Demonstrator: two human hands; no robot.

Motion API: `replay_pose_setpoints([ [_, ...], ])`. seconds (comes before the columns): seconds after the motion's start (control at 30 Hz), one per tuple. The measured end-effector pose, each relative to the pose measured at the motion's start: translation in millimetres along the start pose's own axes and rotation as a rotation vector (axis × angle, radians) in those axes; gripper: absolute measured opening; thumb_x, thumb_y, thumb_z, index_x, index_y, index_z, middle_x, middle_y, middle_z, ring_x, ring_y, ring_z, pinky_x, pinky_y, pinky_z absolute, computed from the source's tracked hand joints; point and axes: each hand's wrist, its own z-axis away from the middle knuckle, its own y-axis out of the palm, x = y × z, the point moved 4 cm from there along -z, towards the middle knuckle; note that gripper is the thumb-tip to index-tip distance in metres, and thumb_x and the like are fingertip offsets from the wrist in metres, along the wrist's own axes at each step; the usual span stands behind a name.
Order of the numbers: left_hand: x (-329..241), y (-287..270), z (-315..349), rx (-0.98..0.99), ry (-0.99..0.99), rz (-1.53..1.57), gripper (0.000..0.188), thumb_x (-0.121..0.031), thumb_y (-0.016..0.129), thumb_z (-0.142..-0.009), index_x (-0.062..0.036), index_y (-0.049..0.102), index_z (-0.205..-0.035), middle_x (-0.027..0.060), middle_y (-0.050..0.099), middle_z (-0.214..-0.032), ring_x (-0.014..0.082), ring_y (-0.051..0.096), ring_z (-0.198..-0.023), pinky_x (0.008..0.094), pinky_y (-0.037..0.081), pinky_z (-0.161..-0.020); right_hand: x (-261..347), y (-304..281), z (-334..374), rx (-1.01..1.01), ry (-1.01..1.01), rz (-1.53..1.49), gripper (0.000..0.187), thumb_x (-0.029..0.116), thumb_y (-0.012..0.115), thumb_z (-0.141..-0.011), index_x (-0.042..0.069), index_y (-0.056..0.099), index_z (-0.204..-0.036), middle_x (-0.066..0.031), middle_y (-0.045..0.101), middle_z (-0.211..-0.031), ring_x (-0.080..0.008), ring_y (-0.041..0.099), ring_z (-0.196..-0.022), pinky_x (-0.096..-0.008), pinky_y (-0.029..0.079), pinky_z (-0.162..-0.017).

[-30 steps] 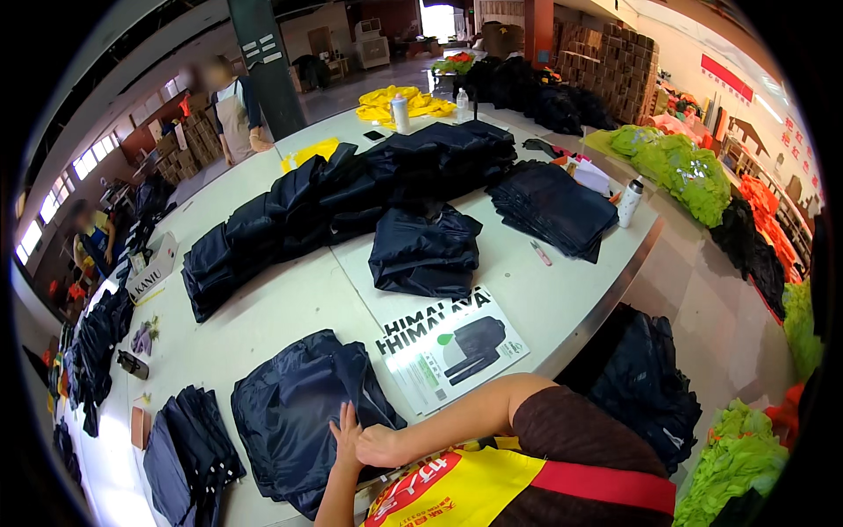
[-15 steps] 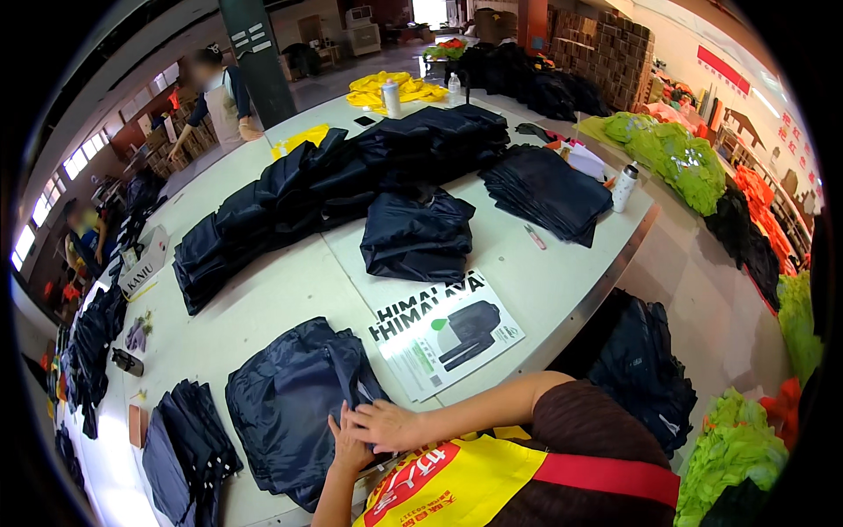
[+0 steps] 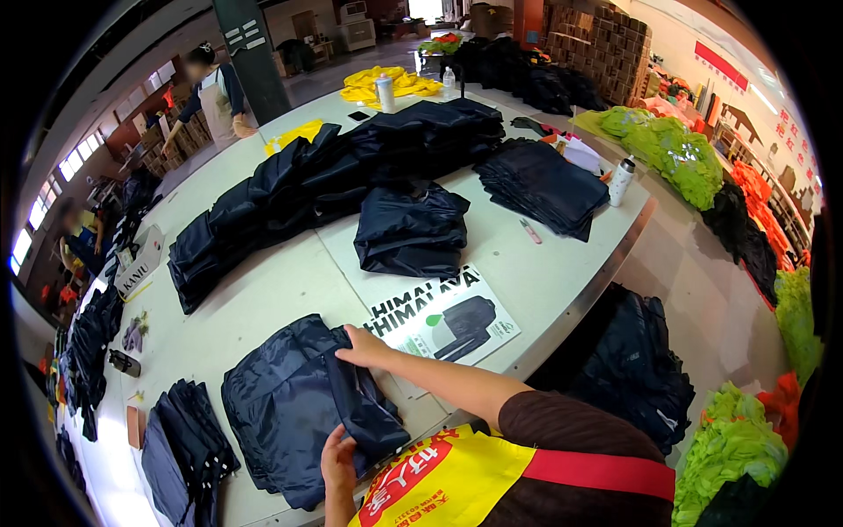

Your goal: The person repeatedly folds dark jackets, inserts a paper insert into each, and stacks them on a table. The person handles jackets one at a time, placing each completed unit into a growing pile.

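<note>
A folded dark navy jacket (image 3: 290, 404) of thin shiny cloth lies on the table in front of me. Its right side is turned over into a strip. My right hand (image 3: 364, 347) grips the far end of that strip, thumb and fingers closed on the cloth. At the near end, my left hand (image 3: 338, 461) has its fingers bent round the edge of the jacket. Just beyond my right forearm lies a flat printed packaging bag (image 3: 465, 321) with a picture of a jacket, partly covered by the arm.
A folded navy jacket (image 3: 413, 230) sits beyond the bag, before a long dark row of folded garments (image 3: 334, 171). Flat dark pieces (image 3: 544, 189), snips (image 3: 530, 231) and a white bottle (image 3: 622, 182) are at right. More dark pieces (image 3: 184, 448) lie left. A co-worker (image 3: 215, 101) stands far left.
My hands, together on the jacket's near right side before, have moved apart. The right hand has gone to the far corner, and the right side of the jacket is now a turned-over strip.
</note>
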Motion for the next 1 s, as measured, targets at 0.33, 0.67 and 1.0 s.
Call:
replay_pose_setpoints([
  [0.33, -8.1, 35.2, -56.3, -0.182, -0.246, 0.209, 0.015, -0.021, 0.051, -0.091, -0.0066, 0.056, -0.093, 0.0049, 0.063, -0.086, 0.0158, 0.062, -0.076, 0.0328, 0.051, -0.068, 13.3, 18.9, -15.2, 0.390, 0.409, -0.761, 0.017, 0.012, 0.070, -0.073, 0.007, 0.062, -0.087, -0.0025, 0.056, -0.070, -0.0125, 0.053, -0.054, -0.0262, 0.043, -0.046],
  [0.67, -23.3, 9.9, -153.9, -0.318, 0.191, -0.003, 0.052, -0.003, 0.056, -0.083, -0.0015, 0.041, -0.133, 0.0122, 0.052, -0.125, 0.0203, 0.054, -0.107, 0.0301, 0.046, -0.086, 14.5, 0.1, 4.5, 0.389, 0.361, -0.648, 0.026, 0.032, 0.065, -0.082, 0.013, 0.059, -0.098, 0.0002, 0.060, -0.083, -0.0111, 0.057, -0.070, -0.0277, 0.049, -0.061],
  [1.0, -41.9, 29.6, -116.7, -0.216, 0.477, -0.080, 0.041, -0.003, 0.057, -0.087, 0.0008, 0.047, -0.126, 0.0058, 0.058, -0.106, 0.0123, 0.055, -0.096, 0.0240, 0.044, -0.085, 4.8, 15.1, 26.3, 0.192, 0.382, -0.934, 0.024, 0.033, 0.060, -0.086, 0.014, 0.057, -0.101, 0.0002, 0.063, -0.090, -0.0134, 0.061, -0.077, -0.0309, 0.049, -0.065],
])
